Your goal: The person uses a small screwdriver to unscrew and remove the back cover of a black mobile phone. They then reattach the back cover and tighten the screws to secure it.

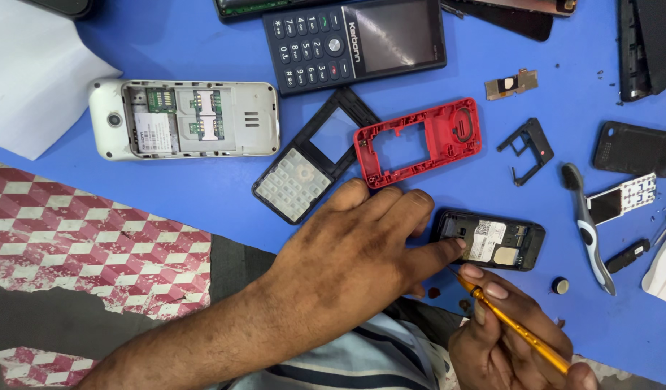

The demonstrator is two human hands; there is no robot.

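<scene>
Right hand [513, 347] sits lowest in frame, fingers pinched round a yellow-handled screwdriver [517, 326], tip aimed up-left at the lower-left corner of the small black phone body [488, 240]. Left hand [347, 253] lies flat just left of that body, fingers loosely together, index tip touching its left edge to steady it; it grips nothing.

Progress, judging by layout: teardown well advanced.
- Phone body lies back-up, cover and battery out, bay and label exposed.
- Red inner frame [419, 141] is already off, lying just above left-hand fingertips.
- Black front bezel with white keypad mat [311, 162] lies beside it, up-left of the knuckles.
- Small black bracket [529, 148] and a tan metal piece [511, 84] lie above the body, apart from it.

Left to do, my read: screws or board on the body still need work, since the driver tip is at it now.

Further out: toothbrush [587, 227] right of the body, white phone with open back [183, 118] far up-left, dark keypad phone [354, 42] at top, all on the blue mat [203, 195]. Red-white patterned cloth [80, 245] lies left of the forearm.
</scene>
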